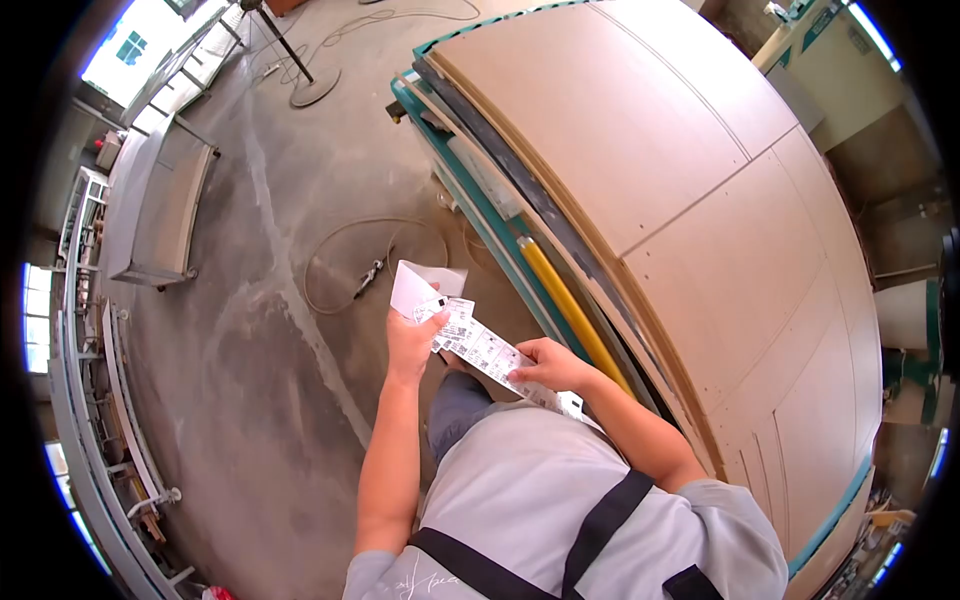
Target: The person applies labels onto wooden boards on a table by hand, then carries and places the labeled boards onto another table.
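You have two hands (409, 350), one label strip (487, 352), one yellow tube (573, 310) right, one wheeled cart (145, 225) left.

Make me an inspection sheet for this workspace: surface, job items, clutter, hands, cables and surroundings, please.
Surface: grey floor, stained, with a pale streak.
Job's things: printed label strip and white sheet, both held; print too small to read.
Clutter: handheld tool lying on the floor.
Hands: left hand has its fingers closed on the white sheet and labels; right hand pinches the strip.
Cables: a hose or cable loops around the tool.
Surroundings: large pale panels, yellow tube along their edge; metal cart across the floor.
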{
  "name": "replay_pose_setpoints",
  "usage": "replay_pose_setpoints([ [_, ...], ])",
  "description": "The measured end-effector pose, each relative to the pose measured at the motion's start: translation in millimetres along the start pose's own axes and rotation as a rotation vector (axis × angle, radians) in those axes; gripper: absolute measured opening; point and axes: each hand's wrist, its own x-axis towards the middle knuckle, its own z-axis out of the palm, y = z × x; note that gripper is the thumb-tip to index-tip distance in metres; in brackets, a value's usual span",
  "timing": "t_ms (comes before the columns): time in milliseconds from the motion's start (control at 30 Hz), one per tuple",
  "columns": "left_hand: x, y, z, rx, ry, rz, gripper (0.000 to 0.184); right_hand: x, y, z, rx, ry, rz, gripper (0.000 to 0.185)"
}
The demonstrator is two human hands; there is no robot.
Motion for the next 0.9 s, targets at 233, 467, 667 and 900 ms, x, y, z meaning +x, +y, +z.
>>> replay_pose_setpoints([
  [233,145,42,-97,0.138,-0.032,0.052,0.053,122,-42,-10,0.281,-0.031,0.105,0.033],
  [467,242,59,-115,0.803,-0.127,0.276,0.037,205,-102,-22,0.973,0.197,0.09,0.041],
  [667,316,31,-80,0.494,-0.329,-0.147,0.037,319,-139,-56,1.15,0.23,-0.134,0.041],
  [900,398,23,-91,0.168,-0.47,-0.338,0.057,401,-157,-95,0.777,0.402,-0.198,0.083],
])
